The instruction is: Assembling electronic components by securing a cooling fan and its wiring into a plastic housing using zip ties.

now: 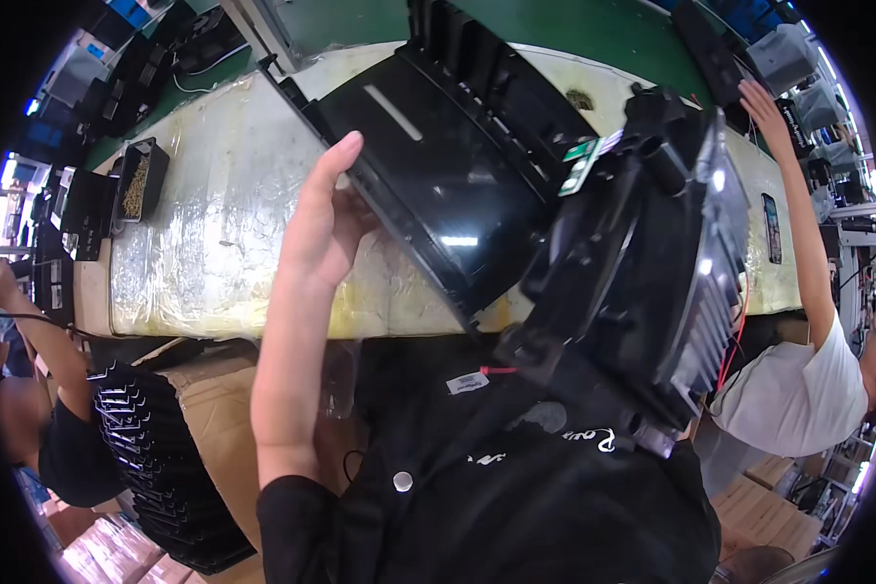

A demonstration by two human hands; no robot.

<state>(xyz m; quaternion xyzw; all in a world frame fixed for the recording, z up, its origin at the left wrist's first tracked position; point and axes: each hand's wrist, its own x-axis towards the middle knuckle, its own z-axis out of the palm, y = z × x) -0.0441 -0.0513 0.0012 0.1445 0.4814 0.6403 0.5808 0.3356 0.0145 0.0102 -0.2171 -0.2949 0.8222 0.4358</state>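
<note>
My left hand [323, 229] grips the left edge of a large black plastic housing [409, 127], thumb on the rim and fingers curled behind it. The housing is tilted up over the near side of the table, and its broad glossy panel has a pale slot. Against its right side stands a bulky black assembly [613, 263] with a ribbed, shiny outer edge and a thin red wire. A green and white strip [589, 163] sits near the top where the two meet. My right hand is not visible; the bulky assembly covers that side.
The table [214, 224] is covered in clear film. A black bin of small screws [138, 185] stands at its left end, a phone [771, 229] at its right. A co-worker's arm [798, 195] reaches over the right end. Stacked black parts [156, 467] stand at lower left.
</note>
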